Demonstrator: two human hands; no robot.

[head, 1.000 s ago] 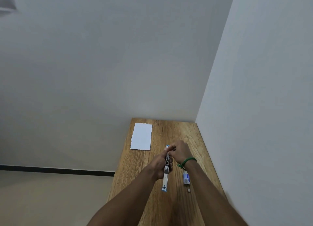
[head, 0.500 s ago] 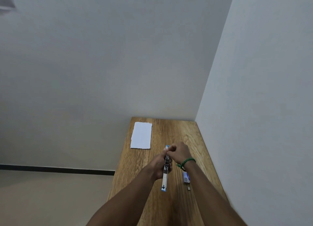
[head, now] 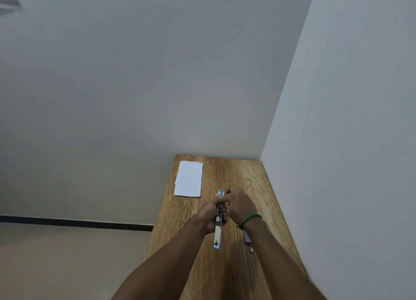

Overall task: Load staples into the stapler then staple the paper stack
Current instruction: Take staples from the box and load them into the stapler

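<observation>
A blue and silver stapler is swung open into one long line over the middle of the wooden table. My left hand grips it around its middle. My right hand, a green band on its wrist, has its fingertips curled at the stapler's far half; what they pinch is too small to tell. The white paper stack lies flat at the table's far left corner, apart from both hands.
A small staple box lies on the table under my right forearm, partly hidden, with a tiny loose piece just in front of it. A wall runs along the table's right edge and another behind it. Floor lies to the left.
Both hands stay at the stapler with almost no movement; my right fingers have shifted slightly along its far half.
</observation>
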